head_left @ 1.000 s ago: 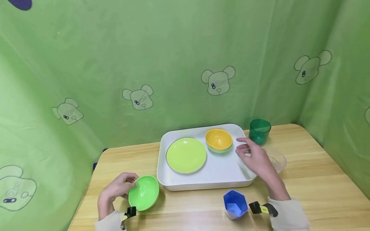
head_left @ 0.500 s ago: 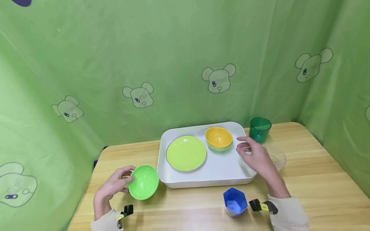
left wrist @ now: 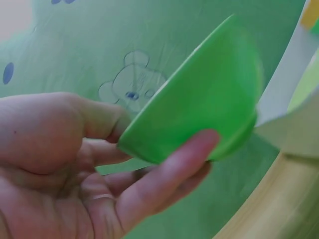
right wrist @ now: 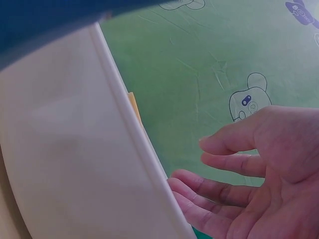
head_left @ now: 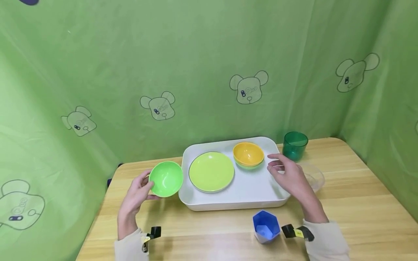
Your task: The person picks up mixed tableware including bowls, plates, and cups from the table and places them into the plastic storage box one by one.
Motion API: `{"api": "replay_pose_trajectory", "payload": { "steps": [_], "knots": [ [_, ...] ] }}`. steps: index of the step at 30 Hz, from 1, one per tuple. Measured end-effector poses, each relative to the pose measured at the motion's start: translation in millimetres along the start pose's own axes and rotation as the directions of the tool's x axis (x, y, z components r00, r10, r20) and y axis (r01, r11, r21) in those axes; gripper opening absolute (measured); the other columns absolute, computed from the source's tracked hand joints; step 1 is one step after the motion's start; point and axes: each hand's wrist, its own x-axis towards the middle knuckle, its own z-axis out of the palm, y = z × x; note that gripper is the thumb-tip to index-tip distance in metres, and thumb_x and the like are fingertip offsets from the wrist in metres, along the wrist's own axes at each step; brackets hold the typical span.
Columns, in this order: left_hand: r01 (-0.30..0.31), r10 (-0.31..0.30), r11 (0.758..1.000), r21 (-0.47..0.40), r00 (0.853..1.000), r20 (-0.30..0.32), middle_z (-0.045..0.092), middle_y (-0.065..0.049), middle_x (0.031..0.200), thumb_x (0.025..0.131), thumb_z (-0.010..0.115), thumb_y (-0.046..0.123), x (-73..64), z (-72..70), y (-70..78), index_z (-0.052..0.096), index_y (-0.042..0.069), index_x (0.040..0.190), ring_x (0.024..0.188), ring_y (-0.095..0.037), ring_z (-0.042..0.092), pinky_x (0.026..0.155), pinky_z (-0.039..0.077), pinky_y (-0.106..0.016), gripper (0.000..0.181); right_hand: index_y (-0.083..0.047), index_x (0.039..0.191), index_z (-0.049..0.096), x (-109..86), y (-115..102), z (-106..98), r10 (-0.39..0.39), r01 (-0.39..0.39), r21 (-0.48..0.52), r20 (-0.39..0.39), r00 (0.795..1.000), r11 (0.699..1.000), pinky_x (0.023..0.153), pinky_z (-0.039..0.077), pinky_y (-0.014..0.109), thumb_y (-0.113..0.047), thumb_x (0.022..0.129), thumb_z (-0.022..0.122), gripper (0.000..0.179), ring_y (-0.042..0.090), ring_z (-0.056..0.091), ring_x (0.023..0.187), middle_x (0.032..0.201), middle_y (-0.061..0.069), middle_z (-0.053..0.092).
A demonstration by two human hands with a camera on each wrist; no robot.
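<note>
We now hold the green bowl [head_left: 166, 179] farther forward, clamped in our left hand [head_left: 137, 192], so the tray [head_left: 248, 192] lies just right of that grip; our right hand's [head_left: 289, 175] loose fingers hold nothing.

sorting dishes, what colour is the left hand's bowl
The bowl is bright green, clearest in the head view.

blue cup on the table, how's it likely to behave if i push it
The blue cup probably won't roll freely if toppled, since its sides are flat. It may tip if pushed near the rim, as it seems to narrow toward its base. Its thin rim suggests it's light.
</note>
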Motion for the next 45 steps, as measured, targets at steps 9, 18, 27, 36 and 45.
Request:
{"api": "replay_pose_trajectory", "payload": {
  "steps": [9,18,27,36,45],
  "knots": [
    [-0.097,0.078,0.988,-0.117,0.985,-0.155,0.05,-0.028,0.144,0.098,0.041,-0.01,23.8,30.5,5.5,0.043,0.004,0.151,0.112,-0.036,0.063,0.075,0.065,-0.046,0.055,-0.001,0.142,0.053,-3.6,-3.4,-0.3,0.0,0.0,0.017,-0.01,1.0,1.0,0.098,0.055,0.057,-0.011,0.103,0.06,0.041,0.044,0.062,0.114,0.123,0.026,0.065],
    [-0.114,0.067,0.966,-0.232,0.978,-0.198,0.043,-0.029,0.148,0.093,0.041,-0.015,38.2,61.8,0.0,0.038,0.008,0.155,0.124,-0.048,0.053,0.078,0.064,-0.048,0.066,-0.001,0.141,0.054,-3.0,-2.4,9.9,-0.005,0.005,0.019,0.008,1.0,1.0,0.097,0.056,0.054,-0.01,0.102,0.062,0.041,0.042,0.063,0.113,0.121,0.024,0.066],
    [-0.152,0.101,0.933,-0.325,0.98,-0.169,0.039,-0.026,0.152,0.091,0.043,-0.016,55.7,87.7,12.2,0.037,0.006,0.155,0.13,-0.048,0.048,0.078,0.064,-0.047,0.068,0.001,0.139,0.056,5.9,-8.2,8.1,-0.08,0.08,0.034,0.0,0.997,0.996,0.097,0.056,0.054,-0.01,0.101,0.063,0.039,0.041,0.065,0.11,0.118,0.023,0.068],
    [-0.113,0.099,0.944,-0.311,0.993,-0.06,0.039,-0.028,0.152,0.093,0.047,-0.016,65.3,114.7,26.4,0.037,0.007,0.155,0.131,-0.051,0.048,0.078,0.064,-0.048,0.067,-0.001,0.139,0.055,18.7,-22.6,6.2,-0.096,0.096,0.041,-0.005,0.995,0.995,0.097,0.056,0.054,-0.012,0.102,0.063,0.04,0.041,0.064,0.112,0.122,0.023,0.067],
    [-0.093,0.099,0.949,-0.301,0.995,0.005,0.043,-0.031,0.146,0.095,0.048,-0.015,70.3,144.7,41.5,0.039,0.009,0.153,0.127,-0.051,0.053,0.076,0.064,-0.047,0.063,0.0,0.139,0.056,33.5,-40.1,14.8,-0.11,0.105,0.107,0.041,0.993,0.989,0.09,0.061,0.044,-0.02,0.101,0.067,0.043,0.039,0.066,0.111,0.127,0.023,0.064]
  ]
}}
